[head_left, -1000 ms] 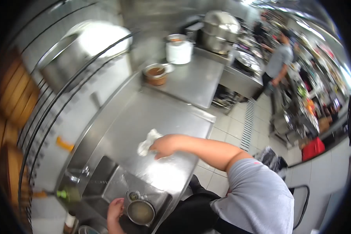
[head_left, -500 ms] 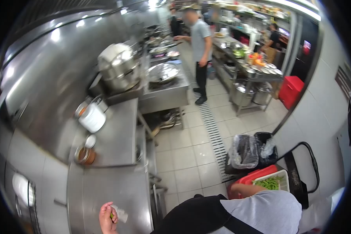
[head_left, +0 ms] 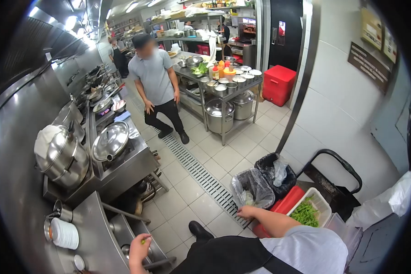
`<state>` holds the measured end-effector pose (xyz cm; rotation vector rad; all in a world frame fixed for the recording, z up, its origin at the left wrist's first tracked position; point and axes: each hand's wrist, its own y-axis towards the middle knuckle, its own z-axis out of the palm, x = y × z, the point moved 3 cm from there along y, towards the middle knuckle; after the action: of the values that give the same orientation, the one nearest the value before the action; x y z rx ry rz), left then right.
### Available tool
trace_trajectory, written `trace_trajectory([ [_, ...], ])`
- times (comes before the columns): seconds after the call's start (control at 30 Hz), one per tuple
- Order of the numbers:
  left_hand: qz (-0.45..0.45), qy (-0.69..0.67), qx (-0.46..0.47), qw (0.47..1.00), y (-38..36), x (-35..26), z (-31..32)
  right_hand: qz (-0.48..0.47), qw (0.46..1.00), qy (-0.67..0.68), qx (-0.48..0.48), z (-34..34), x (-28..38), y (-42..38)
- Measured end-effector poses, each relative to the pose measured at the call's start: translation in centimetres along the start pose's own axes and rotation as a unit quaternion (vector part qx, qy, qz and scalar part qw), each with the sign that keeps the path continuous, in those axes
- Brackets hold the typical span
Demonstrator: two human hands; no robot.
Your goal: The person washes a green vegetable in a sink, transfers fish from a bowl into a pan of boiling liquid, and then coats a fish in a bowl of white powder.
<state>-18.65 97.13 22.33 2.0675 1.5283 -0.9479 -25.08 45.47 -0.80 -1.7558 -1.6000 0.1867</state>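
Observation:
My left hand (head_left: 139, 250), at the bottom of the view beside the steel shelving, is closed round a small green vegetable piece (head_left: 144, 241); its exact kind is too small to tell. My right hand (head_left: 247, 212) reaches out at the near edge of a lined bin (head_left: 261, 182). Its fingers look curled together, and whatever they hold, if anything, cannot be made out. Inside that bin lies a pale crumpled item (head_left: 247, 198). By my right forearm, a white basket (head_left: 324, 206) holds cut green vegetables (head_left: 305, 213), next to a red lid or box (head_left: 291, 199).
A second lined bin (head_left: 273, 167) and a black-handled trolley (head_left: 338, 182) stand to the right. A floor drain (head_left: 192, 171) runs ahead. A co-worker (head_left: 154, 82) is beside it, between the stoves and the prep table (head_left: 223, 137). Stacked white plates (head_left: 65, 234) sit on the left counter (head_left: 93, 223).
My view has swung right and my body has turned toward the bins. My right hand has moved from beside the basket to the bin's edge. The co-worker now faces this way.

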Motion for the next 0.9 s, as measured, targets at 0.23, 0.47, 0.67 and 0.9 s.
trace_trajectory([
  [0.23, -0.168, -0.266, 0.128, 0.94, 16.3, 4.7, 2.8, 0.054, 0.996, -0.028, 0.061, -4.4, -1.4, 5.3],
  [0.47, 0.053, -0.011, 0.233, 0.971, 32.9, -0.2, 8.0, 0.145, 0.971, 0.107, -0.156, -0.7, -12.0, 4.8],
  [0.67, -0.147, -0.335, 0.409, 0.836, 45.0, -6.9, 9.5, 0.244, 0.951, 0.18, -0.06, -6.5, -10.8, 9.8],
  [0.9, -0.304, -0.531, 0.247, 0.752, 59.1, -4.5, 9.1, 0.188, 0.97, 0.15, -0.021, -23.3, -12.4, 24.8],
])
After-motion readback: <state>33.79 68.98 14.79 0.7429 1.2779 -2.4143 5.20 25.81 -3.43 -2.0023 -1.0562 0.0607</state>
